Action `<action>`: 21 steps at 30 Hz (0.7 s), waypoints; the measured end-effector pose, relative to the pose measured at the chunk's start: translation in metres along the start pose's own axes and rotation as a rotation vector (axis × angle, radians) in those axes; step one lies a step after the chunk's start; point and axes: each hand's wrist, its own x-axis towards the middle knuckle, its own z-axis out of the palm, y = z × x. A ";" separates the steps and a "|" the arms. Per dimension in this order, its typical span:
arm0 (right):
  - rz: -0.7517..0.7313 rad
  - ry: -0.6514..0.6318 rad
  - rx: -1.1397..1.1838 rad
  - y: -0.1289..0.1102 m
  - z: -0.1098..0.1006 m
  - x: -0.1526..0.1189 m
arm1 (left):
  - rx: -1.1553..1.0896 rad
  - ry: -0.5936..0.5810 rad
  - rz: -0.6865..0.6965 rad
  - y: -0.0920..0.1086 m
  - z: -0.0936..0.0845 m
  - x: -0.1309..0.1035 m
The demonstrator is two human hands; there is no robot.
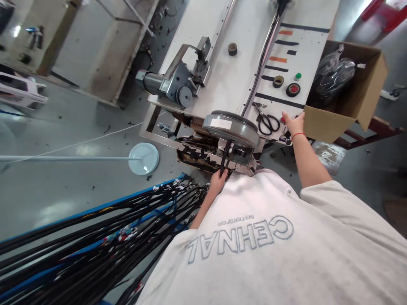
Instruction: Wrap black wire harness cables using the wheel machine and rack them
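Below the round grey machine head, my left hand is closed around a black cable that hangs from its opening. My right hand rests at the near right corner of the white bench, thumb and fingers apart, beside a small red button. Black-handled scissors lie just left of that hand. A long dark cable runs along the bench into the machine head. Farther up are a green button and a red button in a dark ring.
A motor unit is mounted on the bench's left side. An open cardboard box with plastic-wrapped black items stands at the right. Many black cables lie on a blue rack at lower left. Tape rolls sit on the bench.
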 end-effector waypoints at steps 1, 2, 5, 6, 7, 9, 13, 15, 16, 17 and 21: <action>0.082 -0.011 0.035 0.009 0.010 0.007 | -0.019 0.028 -0.004 0.000 0.001 -0.003; 0.155 0.004 0.082 0.016 0.018 0.010 | -0.038 0.057 -0.007 0.001 0.002 -0.005; 0.206 0.070 0.148 0.024 0.033 0.007 | -0.073 0.124 0.004 0.006 0.002 -0.011; 0.202 0.081 0.155 0.024 0.034 0.006 | -0.083 0.139 0.012 0.008 0.002 -0.012; 0.200 0.091 0.162 0.024 0.035 0.005 | -0.095 0.151 0.025 0.010 0.001 -0.012; 0.201 0.107 0.186 0.025 0.035 0.005 | -0.110 0.155 0.059 0.013 -0.002 -0.013; 0.207 0.119 0.228 0.027 0.035 0.010 | -0.106 0.117 0.085 0.015 -0.003 -0.014; 0.209 0.116 0.235 0.027 0.036 0.010 | -0.099 0.108 0.088 0.016 -0.002 -0.014; 0.209 0.117 0.239 0.026 0.036 0.010 | -0.096 0.106 0.092 0.016 -0.001 -0.014; 0.209 0.119 0.244 0.026 0.036 0.009 | -0.092 0.109 0.099 0.017 0.000 -0.014; 0.211 0.138 0.248 0.024 0.036 0.008 | -0.080 0.151 0.133 0.025 0.001 -0.004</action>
